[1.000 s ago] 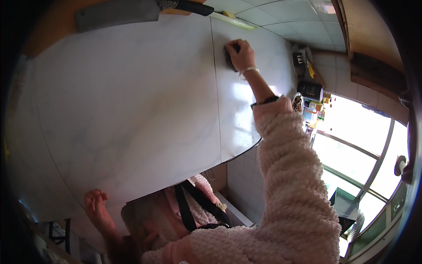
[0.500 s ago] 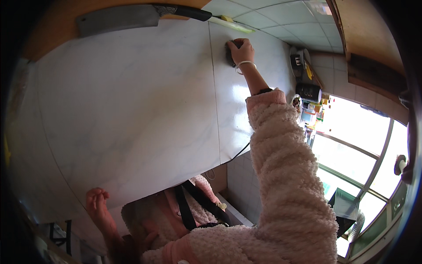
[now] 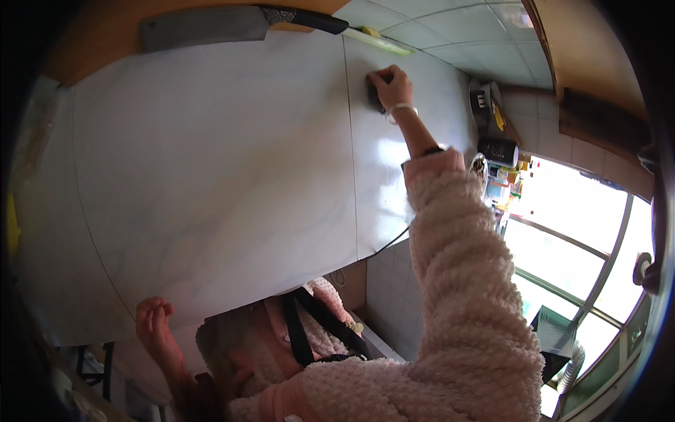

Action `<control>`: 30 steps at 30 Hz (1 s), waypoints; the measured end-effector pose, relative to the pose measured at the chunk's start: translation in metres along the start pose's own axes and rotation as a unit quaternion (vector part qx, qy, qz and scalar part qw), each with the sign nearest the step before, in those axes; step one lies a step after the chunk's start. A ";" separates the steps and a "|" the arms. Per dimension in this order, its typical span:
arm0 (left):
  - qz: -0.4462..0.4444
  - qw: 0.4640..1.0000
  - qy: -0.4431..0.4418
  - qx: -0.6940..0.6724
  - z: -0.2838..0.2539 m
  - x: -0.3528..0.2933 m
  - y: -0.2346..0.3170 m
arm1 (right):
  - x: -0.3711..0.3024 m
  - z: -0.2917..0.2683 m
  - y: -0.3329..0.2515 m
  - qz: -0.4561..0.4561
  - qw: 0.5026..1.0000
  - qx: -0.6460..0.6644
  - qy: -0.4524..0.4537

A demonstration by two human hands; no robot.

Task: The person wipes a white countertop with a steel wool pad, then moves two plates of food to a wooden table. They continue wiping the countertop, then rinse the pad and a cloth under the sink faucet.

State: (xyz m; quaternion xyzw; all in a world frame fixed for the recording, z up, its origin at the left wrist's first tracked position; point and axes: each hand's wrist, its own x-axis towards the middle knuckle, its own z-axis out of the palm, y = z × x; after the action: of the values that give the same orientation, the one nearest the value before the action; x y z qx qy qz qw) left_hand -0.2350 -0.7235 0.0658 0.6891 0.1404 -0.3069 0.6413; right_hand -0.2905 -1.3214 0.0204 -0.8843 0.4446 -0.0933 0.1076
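Note:
My right hand [image 3: 394, 86] reaches to the far right part of a white marble-patterned surface [image 3: 218, 169]. Its fingers are closed around a dark scouring pad [image 3: 373, 91], pressed against that surface. The grip covers much of the pad. Near the front left edge, my left hand [image 3: 153, 320] hovers with loosely bent fingers and nothing visible in it. A cleaver [image 3: 204, 29] with a black handle lies along the far edge, on an orange-brown board [image 3: 91, 53].
Beyond the cleaver's handle is a pale green strip [image 3: 380, 42] by the tiled wall [image 3: 450, 32]. A black canister [image 3: 498, 151] and several small containers stand on the right, by a bright window [image 3: 562, 200]. A black cord [image 3: 392, 241] hangs over the front edge.
My right hand has shifted slightly nearer and right with the scouring pad. The whole view has moved a little, so the cleaver appears farther right. My left hand looks almost unchanged.

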 end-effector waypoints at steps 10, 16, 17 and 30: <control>0.006 1.000 -0.012 0.009 -0.005 -0.003 -0.013 | -0.028 0.011 0.000 -0.091 0.994 -0.023 0.062; 0.015 0.999 -0.034 -0.009 -0.001 -0.002 -0.013 | -0.008 -0.001 0.006 0.033 0.992 0.119 0.025; 0.010 1.000 -0.026 0.001 -0.001 -0.002 -0.012 | -0.007 -0.002 0.007 0.009 0.995 0.086 0.044; -0.009 1.000 0.007 -0.007 -0.009 -0.004 -0.012 | -0.021 0.001 -0.001 -0.149 0.985 0.010 0.088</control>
State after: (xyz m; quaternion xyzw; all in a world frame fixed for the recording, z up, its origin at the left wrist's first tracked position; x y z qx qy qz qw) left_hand -0.2431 -0.7126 0.0581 0.6851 0.1530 -0.3069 0.6427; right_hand -0.3016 -1.3040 0.0184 -0.9278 0.3148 -0.1902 0.0621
